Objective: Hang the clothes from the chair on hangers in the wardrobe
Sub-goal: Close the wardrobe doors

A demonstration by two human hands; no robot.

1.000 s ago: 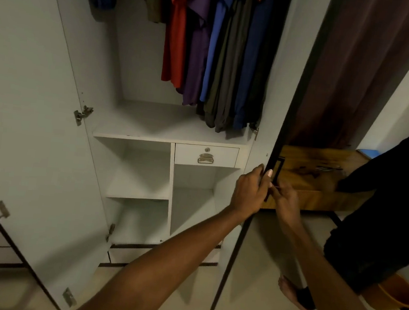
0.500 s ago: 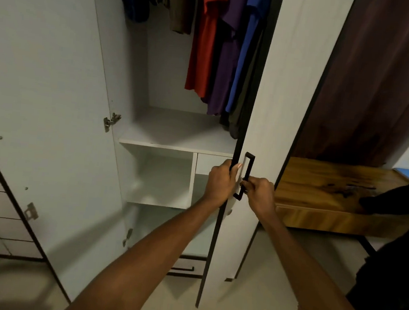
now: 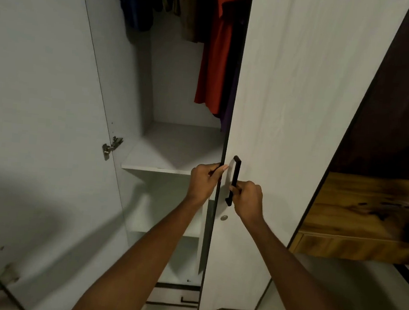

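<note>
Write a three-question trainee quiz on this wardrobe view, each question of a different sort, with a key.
1. True or false: the left hand grips the edge of the right wardrobe door.
2. What does the right hand hold? A) the black door handle B) a hanger C) the hinge
3. Fill in: the garment hanging next to the door's edge is ____.

Key: 1 true; 2 A; 3 red
</note>
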